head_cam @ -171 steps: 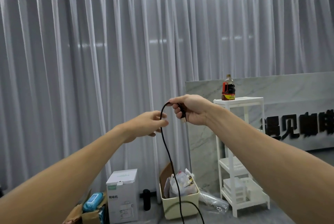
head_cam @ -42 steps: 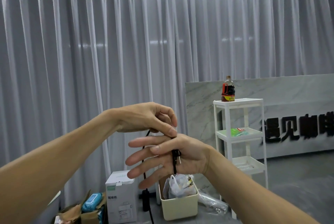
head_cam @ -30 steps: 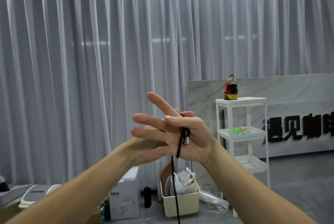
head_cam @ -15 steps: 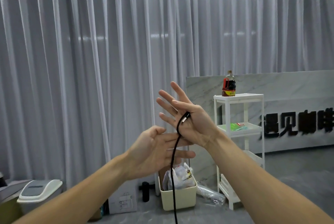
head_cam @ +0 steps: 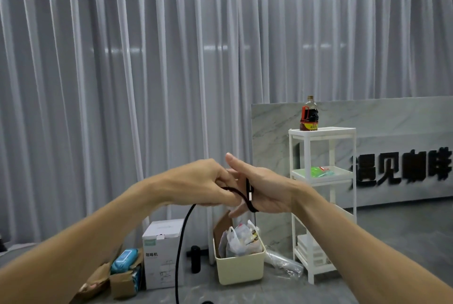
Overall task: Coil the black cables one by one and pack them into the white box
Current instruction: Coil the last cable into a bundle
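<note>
Black cable (head_cam: 239, 195) now crosses the right hand (head_cam: 264, 192), laid around the palm with its plug (head_cam: 249, 189) against it, fingers straight. Left hand (head_cam: 203, 184) pinches the cable beside that palm; half a second ago it hung lower, fingers relaxed (so a first wrap is judged under way). Remaining length hangs to the floor. Count: one cable, two hands, one white box (head_cam: 163, 252) on the floor, one cream bin (head_cam: 239, 268), one white shelf (head_cam: 322, 154)
</note>
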The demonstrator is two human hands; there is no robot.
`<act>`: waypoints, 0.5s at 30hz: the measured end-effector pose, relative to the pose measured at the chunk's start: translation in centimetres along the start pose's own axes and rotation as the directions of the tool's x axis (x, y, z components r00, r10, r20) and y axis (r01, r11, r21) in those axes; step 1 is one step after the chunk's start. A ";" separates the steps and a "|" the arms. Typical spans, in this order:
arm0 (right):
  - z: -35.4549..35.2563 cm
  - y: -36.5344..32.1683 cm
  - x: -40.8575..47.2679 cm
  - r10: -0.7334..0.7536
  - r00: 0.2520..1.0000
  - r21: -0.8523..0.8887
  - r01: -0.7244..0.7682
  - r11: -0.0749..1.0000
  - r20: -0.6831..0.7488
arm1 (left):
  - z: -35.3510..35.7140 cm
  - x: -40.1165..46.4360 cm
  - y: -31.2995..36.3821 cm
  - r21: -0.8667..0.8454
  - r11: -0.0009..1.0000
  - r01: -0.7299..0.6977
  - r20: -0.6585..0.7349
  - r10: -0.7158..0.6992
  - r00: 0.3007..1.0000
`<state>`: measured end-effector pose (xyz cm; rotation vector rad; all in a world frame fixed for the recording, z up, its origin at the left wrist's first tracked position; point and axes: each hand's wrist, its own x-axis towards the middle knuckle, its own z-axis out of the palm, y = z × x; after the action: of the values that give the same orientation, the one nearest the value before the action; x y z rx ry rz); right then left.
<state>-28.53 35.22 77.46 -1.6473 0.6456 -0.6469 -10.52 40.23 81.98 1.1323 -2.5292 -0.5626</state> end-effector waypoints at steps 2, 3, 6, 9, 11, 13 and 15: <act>0.0 0.2 0.0 0.044 0.995 -0.024 -0.042 0.999 0.088 | -0.5 0.3 0.3 0.046 0.999 -0.022 -0.003 0.022 1.000; 0.1 0.2 0.0 0.062 0.988 -0.018 -0.060 0.998 0.140 | -0.9 0.4 0.4 0.050 0.998 -0.029 -0.010 0.030 0.999; 0.7 0.3 -0.5 0.100 0.952 0.005 -0.106 0.994 0.289 | -1.9 0.8 0.4 0.026 0.997 -0.068 -0.027 0.069 0.997; 1.7 0.2 -0.9 0.118 0.893 -0.067 -0.098 0.993 0.435 | -2.2 1.1 0.3 0.041 0.995 -0.093 0.014 0.093 0.996; 2.3 -0.2 -1.1 0.125 0.863 -0.102 -0.085 0.991 0.489 | -2.3 1.2 0.2 0.035 0.994 -0.099 0.049 0.098 0.994; 2.6 -0.8 -1.3 0.145 0.840 -0.120 -0.095 0.988 0.523 | -2.3 1.2 0.0 -0.016 0.996 -0.091 0.064 0.092 0.994; 2.8 -1.2 -1.1 0.150 0.827 -0.117 -0.103 0.988 0.542 | -2.3 1.2 -0.1 -0.075 0.993 -0.091 0.075 0.096 0.993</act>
<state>-27.25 38.07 78.14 -1.7420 0.3531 -0.0269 -10.22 38.72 84.07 0.9793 -2.5899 -0.6797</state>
